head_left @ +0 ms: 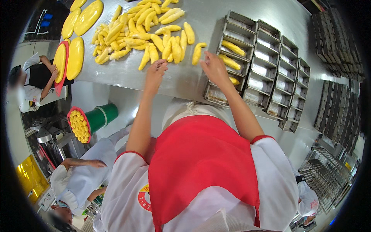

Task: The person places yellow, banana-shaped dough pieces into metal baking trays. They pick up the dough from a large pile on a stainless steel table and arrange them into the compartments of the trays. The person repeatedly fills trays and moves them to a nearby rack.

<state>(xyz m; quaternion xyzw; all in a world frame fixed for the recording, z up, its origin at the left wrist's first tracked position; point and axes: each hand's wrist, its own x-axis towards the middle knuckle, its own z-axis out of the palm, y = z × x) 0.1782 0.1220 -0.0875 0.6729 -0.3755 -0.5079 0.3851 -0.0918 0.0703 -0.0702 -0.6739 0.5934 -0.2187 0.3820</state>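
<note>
Many yellow dough rolls (131, 33) lie in a loose heap on the steel table, some dusted with flour. At the heap's near edge is my left hand (155, 73), its fingers loosely bent and nothing visible in them. My right hand (215, 69) is over the table between a single dough roll (198, 53) and the metal baking pans (239, 34); its fingers are apart and hold nothing that I can see. In the leftmost pan strip lie a dough roll (233, 48), another dough roll (229, 62) and a third, partly hidden dough roll (234, 80) beside my right forearm.
More joined pan strips (266, 58) stand to the right, with stacked dark pans (336, 42) beyond. Flat yellow dough slabs (75, 58) lie at the table's left. A green bucket (102, 117) bears a red tray of dough balls (80, 125). Co-workers stand at left and lower right.
</note>
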